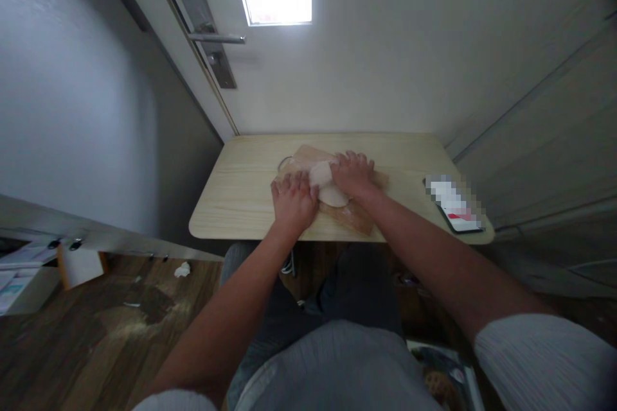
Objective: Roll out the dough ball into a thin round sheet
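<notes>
A pale, flat, rounded piece that looks like dough (330, 189) lies on a light-brown wooden cutting board (354, 217), which sits turned at an angle on the small table. A metal ring (284, 162) shows at the board's far left corner. My left hand (294, 200) rests palm down at the left side of the dough, fingers spread and pointing away from me. On the dough's right edge lies my right hand (354, 173), also palm down with its fingers stretched forward. Both palms hide parts of the board and the dough's edges.
The pale wooden table (236, 186) has rounded corners and meets a white door (385, 64) with a lever handle (219, 38). A phone (456, 205) lies at the table's right end. On the floor at left is a crumpled white scrap (182, 270).
</notes>
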Demonstrator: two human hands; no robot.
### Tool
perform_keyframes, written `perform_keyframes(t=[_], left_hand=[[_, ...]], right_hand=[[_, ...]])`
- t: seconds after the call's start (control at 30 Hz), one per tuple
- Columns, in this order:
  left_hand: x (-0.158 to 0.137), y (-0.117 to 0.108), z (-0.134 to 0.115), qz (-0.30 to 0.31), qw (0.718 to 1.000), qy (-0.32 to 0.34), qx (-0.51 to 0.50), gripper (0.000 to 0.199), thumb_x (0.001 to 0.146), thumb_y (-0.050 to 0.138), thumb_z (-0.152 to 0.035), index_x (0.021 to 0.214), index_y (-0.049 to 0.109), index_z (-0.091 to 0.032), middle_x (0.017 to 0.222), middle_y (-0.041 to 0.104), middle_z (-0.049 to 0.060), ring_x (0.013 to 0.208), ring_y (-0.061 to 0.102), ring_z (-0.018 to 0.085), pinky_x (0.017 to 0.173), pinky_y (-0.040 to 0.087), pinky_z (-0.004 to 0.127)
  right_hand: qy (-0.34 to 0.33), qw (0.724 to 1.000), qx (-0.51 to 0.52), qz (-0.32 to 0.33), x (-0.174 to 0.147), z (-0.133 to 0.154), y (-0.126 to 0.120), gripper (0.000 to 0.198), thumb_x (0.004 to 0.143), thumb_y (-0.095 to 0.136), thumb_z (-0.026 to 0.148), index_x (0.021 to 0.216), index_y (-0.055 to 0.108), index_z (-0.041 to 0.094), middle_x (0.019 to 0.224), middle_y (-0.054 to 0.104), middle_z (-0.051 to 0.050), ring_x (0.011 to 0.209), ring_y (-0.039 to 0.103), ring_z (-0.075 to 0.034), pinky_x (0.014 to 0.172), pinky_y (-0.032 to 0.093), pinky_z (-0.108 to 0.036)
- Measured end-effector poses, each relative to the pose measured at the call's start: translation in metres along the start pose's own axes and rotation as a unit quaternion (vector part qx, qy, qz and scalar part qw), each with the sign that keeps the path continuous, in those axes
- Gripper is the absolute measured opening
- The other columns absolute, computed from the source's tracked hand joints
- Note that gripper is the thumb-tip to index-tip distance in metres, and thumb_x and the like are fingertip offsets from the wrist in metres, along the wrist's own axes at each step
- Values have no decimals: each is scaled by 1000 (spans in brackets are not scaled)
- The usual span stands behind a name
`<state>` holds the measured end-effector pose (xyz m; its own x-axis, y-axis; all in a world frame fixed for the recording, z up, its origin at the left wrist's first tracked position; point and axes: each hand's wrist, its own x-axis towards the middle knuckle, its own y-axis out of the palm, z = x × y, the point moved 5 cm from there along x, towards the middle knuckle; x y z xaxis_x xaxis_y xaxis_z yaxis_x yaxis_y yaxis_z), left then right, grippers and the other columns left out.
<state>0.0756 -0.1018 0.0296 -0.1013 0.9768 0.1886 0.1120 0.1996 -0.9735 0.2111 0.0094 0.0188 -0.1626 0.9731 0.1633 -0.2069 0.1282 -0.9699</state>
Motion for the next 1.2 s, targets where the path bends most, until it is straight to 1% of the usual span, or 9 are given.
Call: perform_keyframes(t=[0.13,0.3,0.47,0.6,0.7,0.77,0.9,1.03,1.2], left_hand=[[-11,1,-5,-3,1000,8,-11,57,102,22,-48,152,36,-24,157,42,10,146,32,30,119,17,59],[-22,-1,-10,-13,1000,18,-8,59,102,20,-50,152,37,-22,156,43,10,147,32,28,119,19,59],[-21,-2,-13,-14,1000,11,-3,63,102,16,-52,150,39,-19,155,44,14,147,33,28,119,17,59],[-7,1,-14,-6,1000,-7,3,66,102,14,-54,147,43,-17,153,46,16,145,35,29,119,13,62],[6,2,-13,-17,1000,-19,11,63,101,17,-53,146,45,-18,152,47,15,144,35,31,118,10,65],[16,3,-11,-23,999,-24,13,61,101,18,-52,145,46,-19,153,46,15,144,35,32,118,10,66],[34,3,-5,-28,999,-19,6,60,102,17,-50,141,51,-21,154,44,14,142,36,34,116,12,68],[50,4,0,-23,1000,-17,7,59,102,16,-49,135,56,-22,150,49,14,141,37,33,116,12,68],[72,7,5,-13,999,-29,5,57,102,15,-47,131,59,-24,146,52,12,139,39,33,115,13,68]], right_hand=[[-9,1000,-4,-12,-15,-4,-6,48,99,30,42,133,57,21,141,54,-14,125,46,-34,103,31,-57],[3,1000,8,-20,-28,-10,-7,52,99,31,42,139,51,18,142,54,-15,127,46,-33,106,30,-55],[17,999,18,-22,-32,-13,-7,54,99,31,46,141,51,17,145,52,-15,129,45,-34,107,29,-55],[31,999,12,-14,-28,-11,-6,56,99,30,47,142,51,17,145,52,-16,131,43,-35,110,25,-58],[32,999,12,-1,-22,-9,-5,57,99,30,48,143,49,19,146,51,-15,132,42,-36,111,22,-61],[27,1000,10,-1,-17,-8,-4,57,99,29,49,144,49,20,146,51,-14,132,42,-36,111,21,-63],[14,1000,6,-12,-4,-4,-1,53,100,29,49,139,54,22,143,53,-13,129,44,-36,109,24,-63],[8,1000,7,-16,9,1,1,52,101,29,47,137,56,22,143,54,-13,129,43,-36,107,26,-62],[4,1000,16,-3,26,5,3,53,100,30,50,136,57,22,139,57,-14,125,47,-35,104,31,-58]])
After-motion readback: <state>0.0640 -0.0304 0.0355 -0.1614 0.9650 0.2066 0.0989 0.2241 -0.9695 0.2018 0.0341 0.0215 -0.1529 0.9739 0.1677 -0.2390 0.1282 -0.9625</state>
